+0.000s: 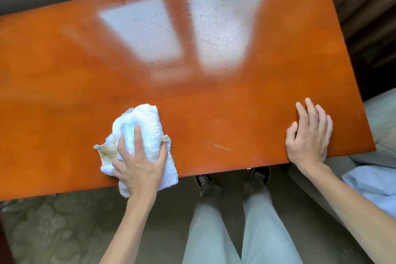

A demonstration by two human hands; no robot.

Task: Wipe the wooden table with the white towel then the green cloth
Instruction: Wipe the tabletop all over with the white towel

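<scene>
The left hand [137, 169] has its grip curled round the bunched white towel [139, 135], which lies under the fingers on the wooden worktop [85, 70] near its front edge. Well to the right of that grip, the right hand [308, 135] rests flat on the worktop, fingers straight and holding nothing.

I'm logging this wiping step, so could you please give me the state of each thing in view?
white towel: bunched, lying on the table near its front edge, stained at one corner.
left hand: holds the towel against the table.
right hand: flat on the table, fingers straight.
wooden table: glossy, reflecting a window, faint scratch near the front edge.
</scene>
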